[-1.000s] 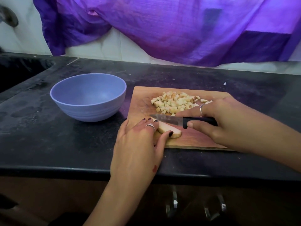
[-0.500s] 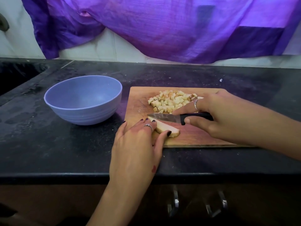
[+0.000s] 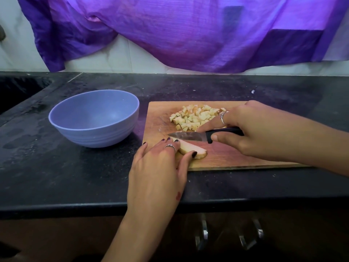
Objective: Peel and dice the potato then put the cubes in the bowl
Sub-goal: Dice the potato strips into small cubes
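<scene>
Well past halfway, by the look of it. Peeling done and most of the dicing too — pale potato cubes (image 3: 196,116) heaped at the far side of the wooden cutting board (image 3: 226,157), none yet in the blue bowl (image 3: 93,118), standing empty on the dark surface (image 3: 56,167) just left of the board. One potato slice (image 3: 190,149) left uncut at the board's near left. Left hand (image 3: 160,167) pinning that slice, fingers (image 3: 171,147) laid nearly flat on top, thumb tip against its near edge. Right hand (image 3: 255,129) curled round the black handle of the knife (image 3: 187,136), forefinger stretched toward the blade, edge lying just beyond the slice. Remaining, probably: cutting this last piece into strips and cubes, then shifting the whole heap into the bowl.
</scene>
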`<state>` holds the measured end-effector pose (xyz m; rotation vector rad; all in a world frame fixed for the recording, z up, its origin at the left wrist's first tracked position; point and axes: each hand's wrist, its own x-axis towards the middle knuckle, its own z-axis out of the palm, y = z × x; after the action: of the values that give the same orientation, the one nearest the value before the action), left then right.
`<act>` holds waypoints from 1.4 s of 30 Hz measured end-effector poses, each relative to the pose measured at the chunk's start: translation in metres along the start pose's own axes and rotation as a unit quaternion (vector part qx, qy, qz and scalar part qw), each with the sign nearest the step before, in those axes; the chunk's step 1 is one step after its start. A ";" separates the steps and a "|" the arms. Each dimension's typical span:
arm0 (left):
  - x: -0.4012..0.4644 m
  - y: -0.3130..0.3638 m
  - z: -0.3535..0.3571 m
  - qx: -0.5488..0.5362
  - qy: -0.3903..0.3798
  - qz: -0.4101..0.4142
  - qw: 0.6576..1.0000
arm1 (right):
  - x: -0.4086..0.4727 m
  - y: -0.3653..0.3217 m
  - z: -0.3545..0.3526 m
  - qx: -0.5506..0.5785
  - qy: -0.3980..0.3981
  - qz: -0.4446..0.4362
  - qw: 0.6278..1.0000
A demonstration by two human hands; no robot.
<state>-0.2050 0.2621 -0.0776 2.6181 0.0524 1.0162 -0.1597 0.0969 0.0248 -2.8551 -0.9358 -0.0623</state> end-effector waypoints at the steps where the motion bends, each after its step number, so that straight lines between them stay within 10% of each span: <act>1: 0.000 0.001 -0.001 -0.012 -0.014 -0.005 1.000 | 0.000 0.000 0.000 0.001 0.001 0.001 1.000; 26: 0.015 0.015 -0.028 0.092 -0.217 -0.019 0.972 | -0.040 0.011 -0.031 -0.036 -0.104 0.010 0.994; 42: 0.009 0.007 -0.020 0.026 -0.175 -0.030 0.984 | -0.027 -0.011 0.039 -0.204 0.035 0.025 0.978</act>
<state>-0.2120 0.2630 -0.0557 2.7835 0.0730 0.5294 -0.1882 0.0948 -0.0153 -3.2179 -0.9279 -0.3911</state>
